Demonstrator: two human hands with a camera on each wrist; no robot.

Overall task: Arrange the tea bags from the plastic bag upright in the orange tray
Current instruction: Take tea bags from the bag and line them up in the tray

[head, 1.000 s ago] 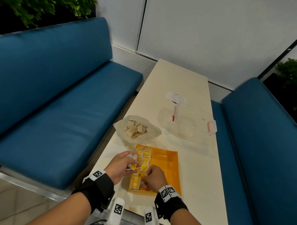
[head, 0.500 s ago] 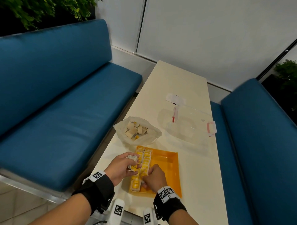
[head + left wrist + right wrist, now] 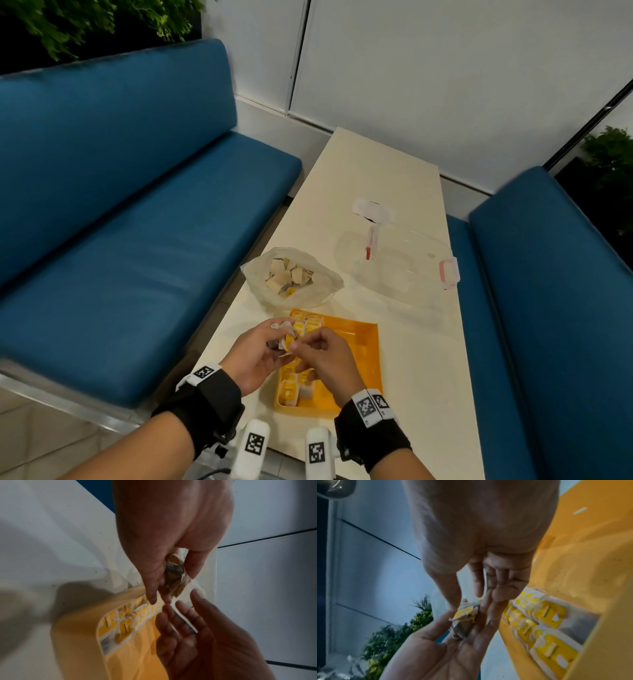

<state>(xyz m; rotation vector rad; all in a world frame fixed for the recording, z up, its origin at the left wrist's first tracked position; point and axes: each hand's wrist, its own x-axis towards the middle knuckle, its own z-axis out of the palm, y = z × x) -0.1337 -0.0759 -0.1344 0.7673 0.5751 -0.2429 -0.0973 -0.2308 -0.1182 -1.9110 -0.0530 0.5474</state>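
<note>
On the cream table (image 3: 387, 394), the orange tray (image 3: 363, 346) holds two rows of upright yellow-tagged tea bags (image 3: 539, 622) along its left side. My left hand (image 3: 274, 337) hovers over the tray's left edge and grips a small bunch of tea bags (image 3: 175, 574). My right hand (image 3: 301, 344) meets it from the right. Its thumb and loosely spread fingertips (image 3: 453, 604) touch the top bag's yellow tag (image 3: 464, 612) without closing on it. The plastic bag (image 3: 291, 277), holding several more tea bags, lies open just beyond the tray.
A clear lidded container (image 3: 404, 267) with pink clasps stands on the table to the right of the plastic bag, with a white wrapper (image 3: 371, 209) beyond it. Blue benches (image 3: 137, 240) run along both long sides. The tray's right half is bare.
My right hand has lifted off the tea bag rows in the tray and come up to the bunch in my left hand. The left hand still holds its bunch.
</note>
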